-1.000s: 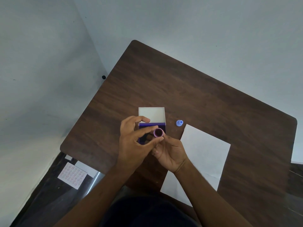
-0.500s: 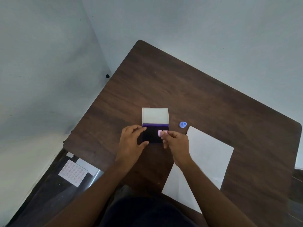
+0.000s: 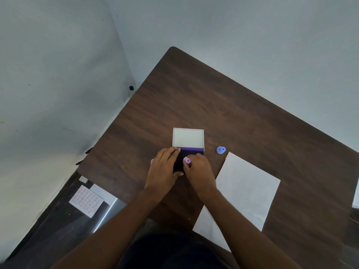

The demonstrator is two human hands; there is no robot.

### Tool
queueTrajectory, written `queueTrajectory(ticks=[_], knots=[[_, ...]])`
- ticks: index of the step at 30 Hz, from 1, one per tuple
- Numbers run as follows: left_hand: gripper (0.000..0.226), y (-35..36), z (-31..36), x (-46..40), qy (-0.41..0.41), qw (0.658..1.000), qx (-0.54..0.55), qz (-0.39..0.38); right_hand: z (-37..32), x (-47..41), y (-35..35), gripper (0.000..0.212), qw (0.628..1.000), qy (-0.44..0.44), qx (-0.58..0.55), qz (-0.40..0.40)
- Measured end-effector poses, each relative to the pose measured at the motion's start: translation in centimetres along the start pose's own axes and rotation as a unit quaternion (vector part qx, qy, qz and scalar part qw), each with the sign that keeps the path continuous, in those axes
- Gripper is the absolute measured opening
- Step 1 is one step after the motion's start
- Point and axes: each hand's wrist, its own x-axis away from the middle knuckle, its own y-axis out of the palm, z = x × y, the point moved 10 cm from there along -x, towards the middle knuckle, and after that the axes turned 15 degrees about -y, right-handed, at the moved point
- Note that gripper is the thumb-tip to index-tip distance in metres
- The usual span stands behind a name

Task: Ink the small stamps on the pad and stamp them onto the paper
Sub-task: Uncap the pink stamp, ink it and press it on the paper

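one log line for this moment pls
right hand: pink stamp on ink pad | left hand: steadying pad | paper: unstamped

A dark brown wood-grain surface [image 3: 223, 98] with a rounded far corner stands close against pale grey walls [image 3: 233, 26] that meet in a corner at the upper left. A small black round object [image 3: 131, 87] sits on the wall just beside the surface's left edge. Down on the dark floor [image 3: 48, 239] at the lower left lies a white sheet printed with rows of small circles [image 3: 86, 200], partly over another white card [image 3: 104, 194]. Beside them a shiny metal leg [image 3: 108, 214] catches the light.
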Motion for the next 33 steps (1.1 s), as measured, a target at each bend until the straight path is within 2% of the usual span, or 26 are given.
queueTrajectory(ticks=[7, 11, 18, 33], knots=[[0.076, 0.5, -0.1, -0.6, -0.003, 1.0, -0.002, 0.002, -0.7, 0.0, 0.9, 0.031, 0.998, -0.025, 0.042, -0.03], [0.08, 0.8, -0.2, -0.8, -0.002, 1.0, -0.018, -0.007, -0.6, 0.0, 1.6, 0.038, 0.998, -0.013, 0.031, -0.052], [0.081, 1.5, -0.8, -1.3, -0.012, 0.999, -0.007, -0.031, -0.6, -0.6, 2.4, 0.036, 0.994, -0.039, 0.086, -0.052], [0.079, 0.8, -0.5, -1.1, 0.007, 1.0, -0.009, -0.007, -0.4, -0.8, 2.6, 0.038, 0.995, -0.04, 0.087, -0.041]])
